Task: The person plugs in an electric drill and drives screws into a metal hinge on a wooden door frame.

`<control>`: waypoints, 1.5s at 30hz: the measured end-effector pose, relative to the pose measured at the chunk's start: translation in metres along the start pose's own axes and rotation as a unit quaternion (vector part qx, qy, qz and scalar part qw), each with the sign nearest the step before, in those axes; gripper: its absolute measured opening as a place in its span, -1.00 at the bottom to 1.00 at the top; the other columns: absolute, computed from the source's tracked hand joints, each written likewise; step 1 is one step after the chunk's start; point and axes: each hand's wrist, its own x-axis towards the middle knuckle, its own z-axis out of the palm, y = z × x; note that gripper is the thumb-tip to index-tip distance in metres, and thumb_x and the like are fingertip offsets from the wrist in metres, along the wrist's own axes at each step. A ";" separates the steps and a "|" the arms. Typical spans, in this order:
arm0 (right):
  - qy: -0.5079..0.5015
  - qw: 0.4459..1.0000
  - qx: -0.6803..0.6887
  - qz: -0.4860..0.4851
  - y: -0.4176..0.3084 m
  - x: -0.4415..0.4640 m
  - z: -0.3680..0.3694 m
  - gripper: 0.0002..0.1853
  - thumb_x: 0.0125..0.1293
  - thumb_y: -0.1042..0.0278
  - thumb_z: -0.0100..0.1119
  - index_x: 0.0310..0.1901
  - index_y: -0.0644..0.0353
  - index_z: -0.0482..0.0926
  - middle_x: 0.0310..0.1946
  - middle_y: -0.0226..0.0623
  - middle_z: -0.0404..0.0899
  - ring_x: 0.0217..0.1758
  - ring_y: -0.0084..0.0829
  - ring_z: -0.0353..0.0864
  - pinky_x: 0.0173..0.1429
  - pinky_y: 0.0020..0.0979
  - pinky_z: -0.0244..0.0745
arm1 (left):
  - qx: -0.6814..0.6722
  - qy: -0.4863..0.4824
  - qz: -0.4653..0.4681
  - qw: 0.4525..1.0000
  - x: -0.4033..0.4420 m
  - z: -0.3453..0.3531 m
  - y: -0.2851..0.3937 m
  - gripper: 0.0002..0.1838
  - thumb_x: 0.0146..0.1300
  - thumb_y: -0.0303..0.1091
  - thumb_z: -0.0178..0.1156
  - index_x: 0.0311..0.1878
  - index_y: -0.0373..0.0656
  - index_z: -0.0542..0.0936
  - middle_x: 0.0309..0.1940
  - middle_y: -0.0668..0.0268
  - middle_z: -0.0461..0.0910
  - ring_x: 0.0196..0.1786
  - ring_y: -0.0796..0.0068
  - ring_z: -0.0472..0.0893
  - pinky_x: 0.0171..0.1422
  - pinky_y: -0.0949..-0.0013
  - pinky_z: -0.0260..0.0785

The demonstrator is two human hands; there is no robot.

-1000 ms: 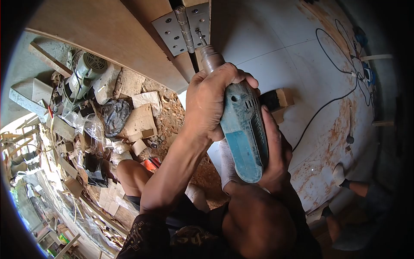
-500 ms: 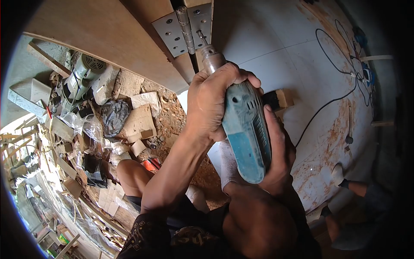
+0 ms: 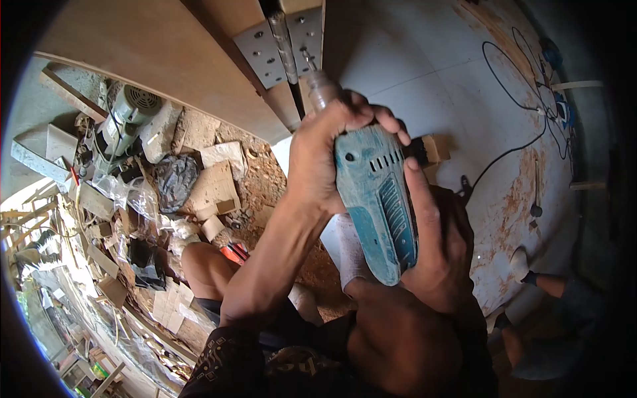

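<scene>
At upper centre, the hinge (image 3: 282, 50) presented its right leaf to the bit (image 3: 310, 62); a tilted bit could slip and score the metal. The left hand (image 3: 313, 159) was wrapped around the front of the power drill (image 3: 371, 176), mid-frame; fingers sliding forward risked contact with the chuck (image 3: 322, 91). The right hand (image 3: 438, 245) gripped the drill's rear; uneven pressure could skew it. No brand was legible there; the shirt (image 3: 302, 363), lower centre, bore partly unreadable lettering.

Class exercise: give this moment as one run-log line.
left hand: around front of drill | right hand: on drill's rear | bit: at hinge leaf
</scene>
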 end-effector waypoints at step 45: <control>-0.140 0.658 0.704 0.227 0.081 0.064 0.094 -0.89 0.59 0.38 0.12 -0.10 0.22 0.56 -0.27 -0.40 0.55 -0.24 -0.60 0.52 -0.21 -0.50 0.45 | 0.239 0.083 -0.094 0.963 -0.064 -0.054 -0.084 -0.93 0.21 -0.50 0.22 -0.30 -0.32 0.61 -0.34 0.15 0.76 -0.30 0.44 0.69 -0.09 0.31 0.58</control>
